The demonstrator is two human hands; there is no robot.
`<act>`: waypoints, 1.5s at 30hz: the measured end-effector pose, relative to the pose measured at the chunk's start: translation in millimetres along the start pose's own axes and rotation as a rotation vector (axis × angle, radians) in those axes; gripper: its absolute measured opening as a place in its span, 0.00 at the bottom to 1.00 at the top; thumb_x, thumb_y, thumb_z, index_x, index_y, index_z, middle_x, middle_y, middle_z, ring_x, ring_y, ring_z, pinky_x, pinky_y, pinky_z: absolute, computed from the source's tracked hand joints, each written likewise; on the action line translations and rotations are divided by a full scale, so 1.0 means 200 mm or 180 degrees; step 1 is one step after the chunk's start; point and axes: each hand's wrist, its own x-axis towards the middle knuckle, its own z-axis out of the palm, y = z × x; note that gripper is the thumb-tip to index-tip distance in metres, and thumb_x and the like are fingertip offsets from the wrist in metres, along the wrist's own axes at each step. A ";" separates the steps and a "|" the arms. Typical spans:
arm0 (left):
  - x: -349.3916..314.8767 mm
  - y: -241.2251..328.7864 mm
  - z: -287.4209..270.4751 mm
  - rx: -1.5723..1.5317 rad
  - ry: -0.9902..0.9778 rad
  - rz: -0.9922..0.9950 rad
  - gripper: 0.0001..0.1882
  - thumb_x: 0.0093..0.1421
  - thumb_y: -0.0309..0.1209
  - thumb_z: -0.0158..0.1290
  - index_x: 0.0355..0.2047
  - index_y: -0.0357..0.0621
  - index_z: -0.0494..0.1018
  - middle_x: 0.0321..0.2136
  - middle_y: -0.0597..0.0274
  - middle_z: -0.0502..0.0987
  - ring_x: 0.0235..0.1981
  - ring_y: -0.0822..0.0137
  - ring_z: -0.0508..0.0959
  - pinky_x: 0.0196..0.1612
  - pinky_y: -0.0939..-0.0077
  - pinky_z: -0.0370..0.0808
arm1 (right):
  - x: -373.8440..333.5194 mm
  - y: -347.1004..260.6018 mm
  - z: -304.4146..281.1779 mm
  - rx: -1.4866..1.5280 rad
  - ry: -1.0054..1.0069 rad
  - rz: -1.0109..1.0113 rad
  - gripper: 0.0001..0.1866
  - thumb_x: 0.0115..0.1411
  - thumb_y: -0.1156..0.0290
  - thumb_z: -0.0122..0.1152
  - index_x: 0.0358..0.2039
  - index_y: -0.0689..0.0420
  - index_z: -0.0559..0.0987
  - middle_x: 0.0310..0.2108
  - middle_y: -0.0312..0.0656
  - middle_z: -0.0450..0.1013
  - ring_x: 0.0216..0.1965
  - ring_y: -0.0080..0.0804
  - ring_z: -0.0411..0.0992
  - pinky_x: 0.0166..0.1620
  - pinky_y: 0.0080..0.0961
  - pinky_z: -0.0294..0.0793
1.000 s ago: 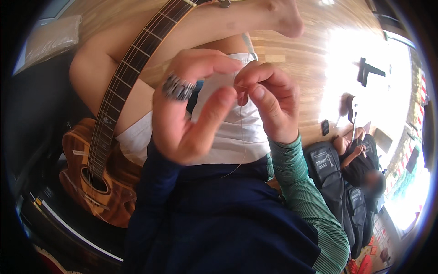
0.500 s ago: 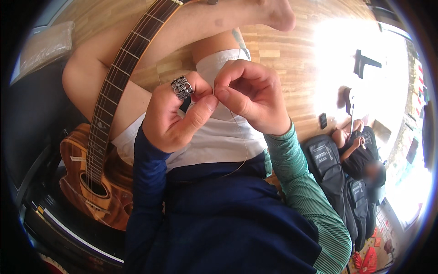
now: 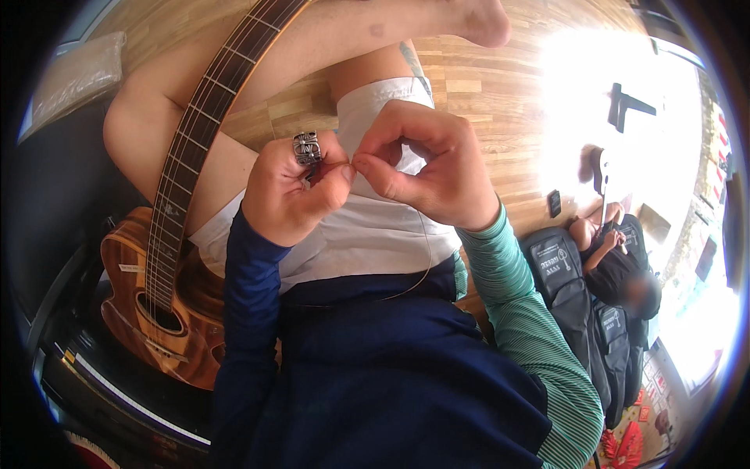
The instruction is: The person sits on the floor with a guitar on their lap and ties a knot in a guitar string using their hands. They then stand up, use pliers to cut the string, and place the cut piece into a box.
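Observation:
Above my lap, my left hand (image 3: pixel 293 191), with a chunky silver ring on one finger, pinches thumb against curled forefinger. My right hand (image 3: pixel 430 168) makes a similar pinch right beside it, the fingertips of both nearly touching. Between them they hold a thin guitar string (image 3: pixel 429 250), which curves from under the right hand down across the white shorts (image 3: pixel 344 262) to my dark blue top. The end in the fingertips is too fine to make out. An acoustic guitar (image 3: pixel 121 301) leans at my left, its fretted neck (image 3: pixel 187 148) rising across my bent leg.
A black seat (image 3: pixel 66 172) and a plastic-wrapped package (image 3: pixel 78 78) are at the left. On the wooden floor (image 3: pixel 469 86) to the right lie a phone (image 3: pixel 554 204) and black gig bags (image 3: pixel 558 273). Another person (image 3: pixel 613 266) sits beyond them with a guitar.
Both hands have shifted a little to the left, the left one more, still pinching. The string's loop hangs slightly further right. The guitar neck has tipped slightly left.

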 end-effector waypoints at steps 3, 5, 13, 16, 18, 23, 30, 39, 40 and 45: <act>0.00 -0.04 -0.03 -0.0371 -0.0157 -0.0167 0.10 0.54 0.23 0.52 0.17 0.41 0.67 0.15 0.75 0.64 0.18 0.83 0.61 0.22 0.83 0.57 | -0.01 0.01 0.02 -0.0199 0.0036 -0.0079 0.05 0.50 0.75 0.67 0.27 0.59 0.78 0.22 0.33 0.72 0.24 0.19 0.67 0.29 0.18 0.68; -0.01 -0.07 -0.05 -0.0537 -0.0229 -0.0189 0.11 0.55 0.23 0.52 0.16 0.42 0.66 0.15 0.75 0.64 0.18 0.83 0.60 0.21 0.83 0.56 | -0.01 0.02 0.03 -0.0207 -0.0033 0.0010 0.05 0.50 0.75 0.67 0.26 0.59 0.79 0.22 0.34 0.72 0.24 0.19 0.67 0.29 0.17 0.68; -0.01 -0.05 -0.03 -0.0925 0.0068 -0.0142 0.11 0.58 0.25 0.53 0.20 0.43 0.67 0.15 0.75 0.64 0.18 0.84 0.59 0.22 0.85 0.55 | -0.01 0.06 0.08 0.0593 0.0206 0.0167 0.06 0.59 0.71 0.62 0.33 0.61 0.77 0.26 0.33 0.74 0.25 0.16 0.67 0.29 0.15 0.67; 0.01 -0.03 0.05 -0.0842 0.0506 0.0222 0.09 0.61 0.27 0.53 0.23 0.42 0.68 0.16 0.75 0.65 0.19 0.84 0.60 0.23 0.86 0.55 | -0.01 0.05 0.09 0.1533 0.0218 0.0667 0.08 0.62 0.68 0.59 0.34 0.61 0.75 0.27 0.32 0.73 0.25 0.16 0.67 0.29 0.14 0.67; 0.00 -0.01 0.09 -0.0575 0.0708 0.0413 0.08 0.63 0.28 0.53 0.26 0.41 0.69 0.16 0.75 0.65 0.19 0.84 0.60 0.23 0.87 0.55 | -0.02 0.05 0.08 0.1979 0.0172 0.0754 0.09 0.63 0.67 0.57 0.34 0.60 0.75 0.26 0.31 0.72 0.26 0.15 0.67 0.30 0.14 0.67; 0.00 -0.01 0.09 0.0092 0.0739 0.1000 0.06 0.61 0.25 0.53 0.27 0.40 0.70 0.16 0.70 0.69 0.17 0.83 0.61 0.20 0.85 0.57 | -0.01 0.04 0.09 0.2617 -0.0227 0.0605 0.09 0.64 0.67 0.56 0.30 0.58 0.74 0.31 0.33 0.69 0.32 0.17 0.66 0.38 0.16 0.67; 0.00 0.01 0.05 0.0643 0.0633 0.1451 0.07 0.57 0.21 0.54 0.24 0.40 0.69 0.15 0.67 0.70 0.15 0.80 0.63 0.18 0.84 0.58 | 0.00 0.06 0.08 0.2977 -0.0445 0.0310 0.08 0.64 0.69 0.53 0.28 0.56 0.71 0.32 0.36 0.68 0.36 0.23 0.66 0.44 0.20 0.66; 0.03 0.03 -0.03 0.0435 0.0723 0.1559 0.06 0.56 0.20 0.54 0.23 0.39 0.68 0.15 0.70 0.65 0.16 0.80 0.59 0.20 0.83 0.55 | 0.04 -0.03 0.01 0.3979 -0.0764 0.1656 0.13 0.64 0.63 0.50 0.23 0.52 0.66 0.16 0.28 0.57 0.17 0.16 0.53 0.20 0.17 0.49; 0.02 0.04 -0.04 0.0417 0.0690 0.1559 0.06 0.55 0.19 0.54 0.24 0.39 0.68 0.15 0.70 0.64 0.16 0.80 0.59 0.20 0.83 0.55 | 0.05 -0.05 0.00 0.3463 -0.0661 0.1622 0.13 0.63 0.64 0.50 0.23 0.53 0.67 0.16 0.28 0.57 0.17 0.16 0.52 0.19 0.17 0.48; 0.00 0.04 -0.02 -0.0990 0.0417 0.1155 0.08 0.57 0.22 0.51 0.22 0.40 0.66 0.16 0.69 0.63 0.18 0.79 0.58 0.21 0.81 0.54 | 0.07 -0.09 -0.03 0.2091 -0.0477 0.1367 0.10 0.60 0.68 0.51 0.26 0.60 0.74 0.17 0.29 0.64 0.17 0.14 0.53 0.19 0.16 0.48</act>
